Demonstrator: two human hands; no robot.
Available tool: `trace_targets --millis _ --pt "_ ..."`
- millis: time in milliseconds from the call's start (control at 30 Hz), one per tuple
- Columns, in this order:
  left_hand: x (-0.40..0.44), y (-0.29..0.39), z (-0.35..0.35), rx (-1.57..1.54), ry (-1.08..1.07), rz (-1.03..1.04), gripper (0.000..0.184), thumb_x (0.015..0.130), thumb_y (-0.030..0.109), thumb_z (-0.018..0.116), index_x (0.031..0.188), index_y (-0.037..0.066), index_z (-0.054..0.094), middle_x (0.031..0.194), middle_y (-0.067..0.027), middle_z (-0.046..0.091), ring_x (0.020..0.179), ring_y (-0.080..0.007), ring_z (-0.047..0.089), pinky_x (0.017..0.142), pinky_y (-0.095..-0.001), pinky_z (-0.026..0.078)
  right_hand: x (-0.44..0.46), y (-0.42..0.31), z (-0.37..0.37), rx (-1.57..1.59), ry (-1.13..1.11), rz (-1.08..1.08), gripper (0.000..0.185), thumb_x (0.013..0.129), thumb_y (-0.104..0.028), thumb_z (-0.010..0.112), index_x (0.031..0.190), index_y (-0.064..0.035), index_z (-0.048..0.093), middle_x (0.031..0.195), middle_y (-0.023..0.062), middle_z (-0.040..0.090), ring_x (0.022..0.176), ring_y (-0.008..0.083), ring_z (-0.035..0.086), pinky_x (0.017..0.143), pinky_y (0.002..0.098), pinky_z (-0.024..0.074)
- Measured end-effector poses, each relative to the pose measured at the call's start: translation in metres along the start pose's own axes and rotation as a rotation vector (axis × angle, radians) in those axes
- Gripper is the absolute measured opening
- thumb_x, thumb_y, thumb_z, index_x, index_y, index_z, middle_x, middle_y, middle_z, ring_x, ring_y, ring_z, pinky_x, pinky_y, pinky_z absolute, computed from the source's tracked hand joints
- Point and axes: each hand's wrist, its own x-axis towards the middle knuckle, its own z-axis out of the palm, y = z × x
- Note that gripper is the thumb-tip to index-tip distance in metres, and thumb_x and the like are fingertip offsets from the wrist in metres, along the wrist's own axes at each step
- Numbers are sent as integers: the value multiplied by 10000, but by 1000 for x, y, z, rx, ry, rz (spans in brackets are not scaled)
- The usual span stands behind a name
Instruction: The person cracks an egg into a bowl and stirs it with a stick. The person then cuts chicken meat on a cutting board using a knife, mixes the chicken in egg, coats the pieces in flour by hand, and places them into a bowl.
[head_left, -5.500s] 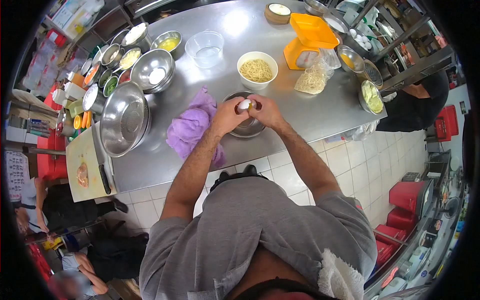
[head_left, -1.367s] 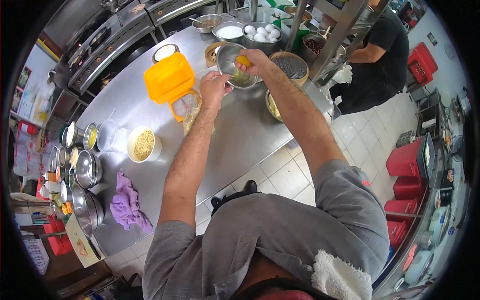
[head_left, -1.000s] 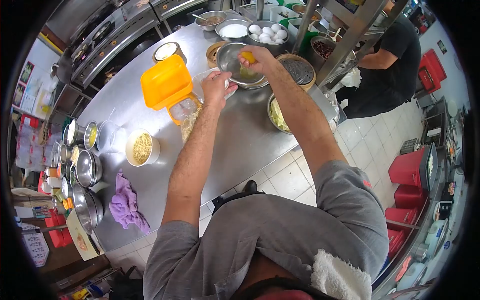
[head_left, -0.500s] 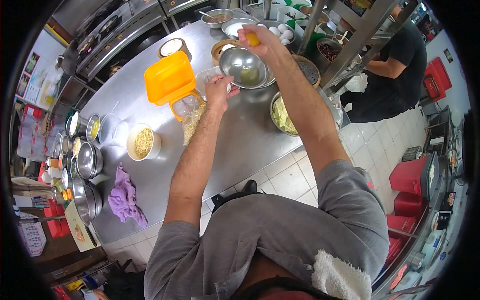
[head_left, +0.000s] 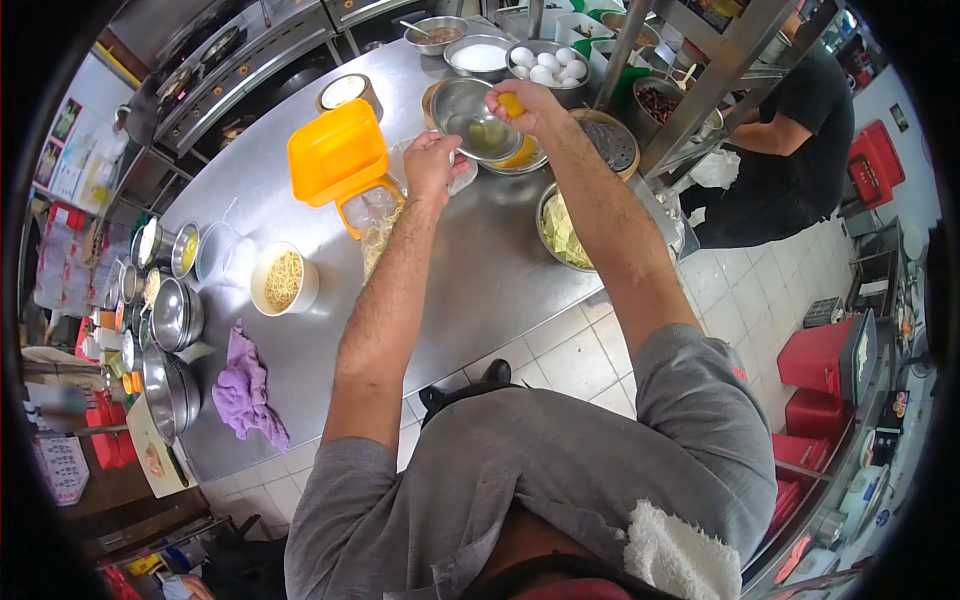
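Steel table [head_left: 460, 275], right end. Left hand [head_left: 432, 168]: gripping rim of tilted bowl [head_left: 458, 108]; egg white [head_left: 490, 136] inside. Lower bowl [head_left: 538, 160], beneath: orange liquid. Right hand [head_left: 532, 108]: cupped round yolk [head_left: 511, 104], seemingly separated, not yet set down. Far edge: whole eggs [head_left: 544, 74], unused.

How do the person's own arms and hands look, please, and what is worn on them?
Short grey sleeves end above the elbows; the right one bears a small red mark. The forearms, left hand and right hand are bare: no gloves or watch show.
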Motion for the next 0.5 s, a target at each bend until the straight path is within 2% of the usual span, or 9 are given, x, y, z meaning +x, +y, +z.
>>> trace_targets --millis 67,200,333,367,400,500 --pt "3 -7 -1 39 -24 -3 203 763 71 618 912 8 495 829 -91 546 676 -228 589 617 -335 551 -4 6 1 -52 54 7 127 826 -71 502 824 54 525 692 131 560 568 185 564 438 213 459" --pt "-2 -12 5 57 17 -9 196 761 62 617 907 13 496 830 -89 545 674 -223 591 612 -330 551 -1 13 -3 -12 82 14 126 825 -70 506 825 54 525 700 138 562 580 196 569 447 221 477" --pt "3 -18 6 35 12 -21 263 740 54 632 957 4 492 907 -118 532 699 -234 596 608 -349 566 12 1 -9 72 -62 63 108 829 -54 499 832 50 529 770 146 573 641 217 584 504 249 517" --pt "-1 -16 10 30 72 -5 284 734 53 635 973 3 492 920 -128 531 714 -237 597 604 -354 570 32 13 -33 -245 -68 -138 92 828 -47 498 837 39 532 800 143 575 681 225 589 547 260 528" --pt "-6 -15 10 3 60 -20 311 721 64 643 987 4 493 912 -121 529 749 -236 596 597 -362 576 38 16 -37 -360 -70 -195 96 826 -50 510 850 37 542 793 134 579 681 217 588 552 257 520" --pt "-4 -24 4 -48 21 -36 317 704 82 651 977 4 509 906 -114 534 683 -256 595 601 -386 567 20 13 -21 -26 109 27 118 821 -61 546 890 31 571 772 109 593 682 194 585 570 249 496"
